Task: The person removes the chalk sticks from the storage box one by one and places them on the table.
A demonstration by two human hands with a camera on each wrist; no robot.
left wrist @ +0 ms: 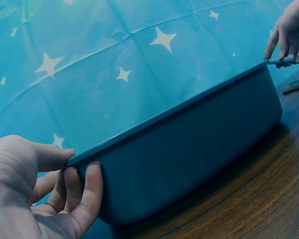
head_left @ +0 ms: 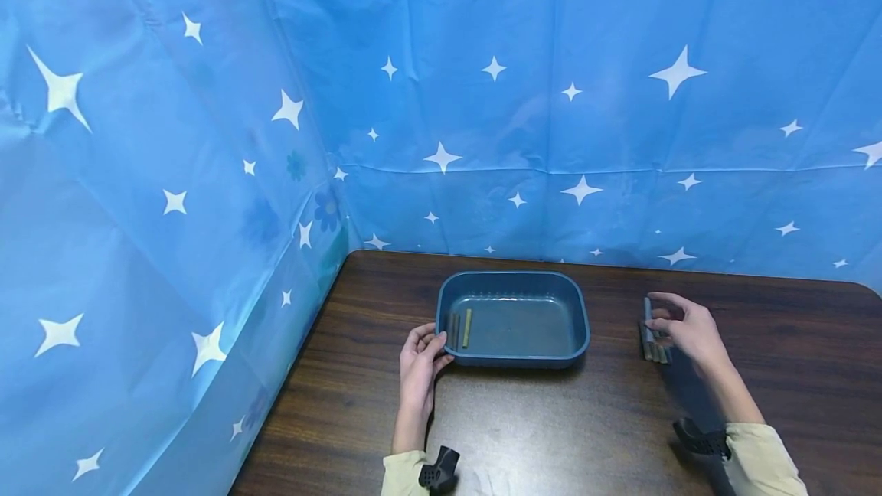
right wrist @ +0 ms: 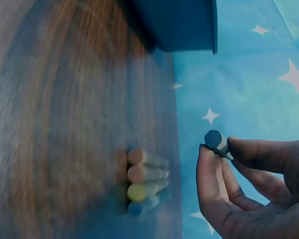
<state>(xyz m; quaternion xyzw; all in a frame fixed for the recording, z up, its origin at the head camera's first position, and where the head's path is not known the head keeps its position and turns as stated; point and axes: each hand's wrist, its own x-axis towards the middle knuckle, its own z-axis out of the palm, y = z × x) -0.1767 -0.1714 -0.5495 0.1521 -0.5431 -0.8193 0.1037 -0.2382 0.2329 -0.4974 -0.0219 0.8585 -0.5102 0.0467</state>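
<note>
My left hand (head_left: 418,366) pinches the near left corner of a blue plastic tray (head_left: 513,362), thumb on the rim and fingers against the outer wall. In the tray, toward its left end, lie a yellow chalk stick (head_left: 467,327) and darker ones (head_left: 455,331) beside it. My right hand (head_left: 691,330) holds a bluish-grey chalk stick (right wrist: 215,139) between thumb and fingers, raised off the table. Below that hand, a row of several chalk sticks (right wrist: 144,174) lies side by side, with brownish, yellow and blue ends.
The dark wood-grain table (head_left: 331,419) meets a blue curtain (head_left: 510,113) with white stars at the back and left. A black wrist device (head_left: 439,470) sits on the left sleeve, another (head_left: 699,438) on the right. The tray stands left of the chalk row.
</note>
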